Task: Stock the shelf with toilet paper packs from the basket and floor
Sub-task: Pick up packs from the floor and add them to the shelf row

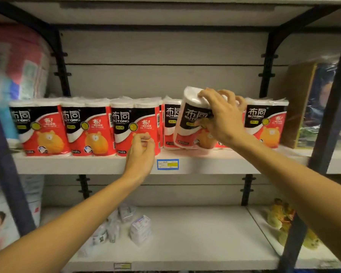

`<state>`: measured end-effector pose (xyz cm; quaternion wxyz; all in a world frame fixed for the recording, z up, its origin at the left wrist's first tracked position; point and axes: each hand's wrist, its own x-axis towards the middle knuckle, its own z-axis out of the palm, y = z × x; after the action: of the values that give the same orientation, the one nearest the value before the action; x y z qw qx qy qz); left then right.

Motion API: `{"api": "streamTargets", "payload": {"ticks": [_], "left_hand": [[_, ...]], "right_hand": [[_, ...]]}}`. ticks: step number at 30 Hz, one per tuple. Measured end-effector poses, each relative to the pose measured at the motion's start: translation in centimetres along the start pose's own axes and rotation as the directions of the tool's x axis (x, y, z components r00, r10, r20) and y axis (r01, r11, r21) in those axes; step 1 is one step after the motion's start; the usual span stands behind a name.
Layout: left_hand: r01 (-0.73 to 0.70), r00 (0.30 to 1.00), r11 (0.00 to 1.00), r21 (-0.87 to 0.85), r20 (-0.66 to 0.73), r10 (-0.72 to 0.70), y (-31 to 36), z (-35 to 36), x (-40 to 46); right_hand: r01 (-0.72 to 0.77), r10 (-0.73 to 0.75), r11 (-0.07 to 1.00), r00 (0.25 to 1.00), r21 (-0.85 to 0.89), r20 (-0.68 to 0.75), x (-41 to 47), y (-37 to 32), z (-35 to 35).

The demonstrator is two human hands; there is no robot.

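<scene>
Right of centre, a tilted red-and-black plastic-wrapped toilet paper pack is gripped by the spread, curled fingers of the right hand — if wedged carelessly into the gap it may topple, or neighbouring packs may be knocked — while the third pack is touched by the left hand, fingers loosely curled.

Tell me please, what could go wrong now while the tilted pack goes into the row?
1. The right hand holds the tilted pack in a narrow gap; pushing it in may knock over the pack behind it or the rightmost pack.
2. Its base sits near the shelf edge, so it might slip off.
3. The left hand only touches the third pack, giving little support.
</scene>
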<state>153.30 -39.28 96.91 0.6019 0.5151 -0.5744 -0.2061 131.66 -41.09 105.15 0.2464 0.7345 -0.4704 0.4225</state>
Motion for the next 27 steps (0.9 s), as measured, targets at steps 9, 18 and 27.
{"api": "streamTargets", "payload": {"ticks": [9,18,27], "left_hand": [[0.025,0.998,1.000,0.008,-0.050,-0.025,-0.1,-1.6,-0.2],[0.018,0.998,1.000,-0.008,-0.065,-0.018,-0.6,-0.8,-0.3],[0.004,1.000,0.999,0.048,-0.020,-0.003,-1.2,0.4,-2.8]], "right_hand": [[0.108,-0.101,0.993,0.983,-0.039,0.154,2.6,-3.0,4.7],[0.023,0.003,0.987,0.987,-0.161,0.163,4.0,-3.0,7.0],[-0.094,0.092,0.954,0.996,-0.285,-0.019,2.0,-4.3,9.3]]}}
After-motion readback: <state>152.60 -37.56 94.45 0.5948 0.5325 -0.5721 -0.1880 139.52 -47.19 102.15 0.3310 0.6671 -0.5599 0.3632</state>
